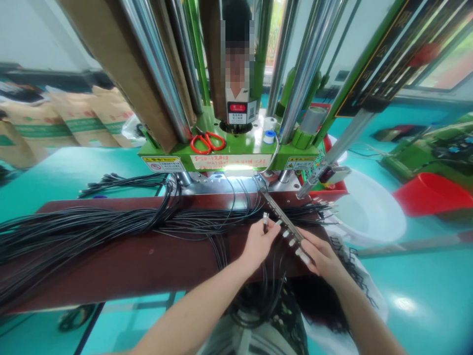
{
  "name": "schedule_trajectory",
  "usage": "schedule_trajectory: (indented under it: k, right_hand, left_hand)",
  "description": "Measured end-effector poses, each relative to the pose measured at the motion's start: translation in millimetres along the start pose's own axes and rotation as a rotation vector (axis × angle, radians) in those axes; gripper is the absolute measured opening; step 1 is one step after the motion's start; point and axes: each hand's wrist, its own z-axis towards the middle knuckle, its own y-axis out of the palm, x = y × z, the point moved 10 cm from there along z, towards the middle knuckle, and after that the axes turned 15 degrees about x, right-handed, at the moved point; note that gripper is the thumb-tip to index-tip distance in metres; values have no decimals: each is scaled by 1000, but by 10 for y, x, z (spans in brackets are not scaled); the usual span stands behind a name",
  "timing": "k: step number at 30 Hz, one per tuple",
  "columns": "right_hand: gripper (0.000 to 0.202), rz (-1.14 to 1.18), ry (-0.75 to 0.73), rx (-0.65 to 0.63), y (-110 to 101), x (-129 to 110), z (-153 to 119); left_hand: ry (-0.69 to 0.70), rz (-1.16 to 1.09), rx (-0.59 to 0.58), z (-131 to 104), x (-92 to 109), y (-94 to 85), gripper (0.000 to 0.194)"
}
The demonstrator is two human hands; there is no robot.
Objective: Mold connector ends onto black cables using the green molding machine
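My right hand (320, 252) is closed around the near end of a long, narrow metal bar (284, 216), which tilts up toward the machine. Several silvery cable plugs (291, 242) sit in a row along the bar's left edge, with thin black cables hanging below. My left hand (259, 240) is beside the bar, its fingers pinching a cable plug; one metal plug end (265, 218) sticks up from between thumb and fingers. Whether the left fingertips also touch the bar is hard to make out. Bundles of black cable (121, 222) lie behind and left of my hands.
A green press machine (177, 150) stands ahead, with red-handled scissors (207, 143) and a blue-and-white spool (269, 136) on it. Its lit gap faces the brown table (148, 266). To the right are a white tub (373, 209) and red bucket (436, 192). A person is behind the machine.
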Motion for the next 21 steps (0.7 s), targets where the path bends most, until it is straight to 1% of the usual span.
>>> schedule_trajectory:
  k: [4, 7, 9, 11, 14, 16, 17, 19, 21]
  right_hand:
    - [57, -62, 4, -36, -7, 65, 33]
    - [51, -166, -81, -69, 0, 63, 64]
    - [48, -185, -137, -90, 25, 33, 62]
    - [47, -135, -113, -69, 22, 32, 53]
    - [50, -44, -1, 31, -47, 69, 34]
    - [53, -21, 40, 77, -82, 77, 19]
    - [55, -14, 43, 84, -89, 71, 17]
    - [57, 1, 39, 83, -90, 61, 20]
    - [57, 12, 31, 74, -86, 57, 29]
  left_hand:
    - [-44, -13, 5, 11, -31, -31, 32]
    - [-54, -13, 0, 18, -44, -49, 33]
    - [-35, 0, -14, 20, -26, -48, 33]
    - [6, 27, -37, 14, 24, -37, 33]
    - [121, 57, -52, -13, 178, -46, 36]
    - [201, 52, 7, -27, 284, -125, 37]
    - [220, 42, 51, -30, 309, -179, 36]
    - [204, 21, 124, -26, 287, -267, 32]
    - [156, 0, 142, -15, 217, -288, 28]
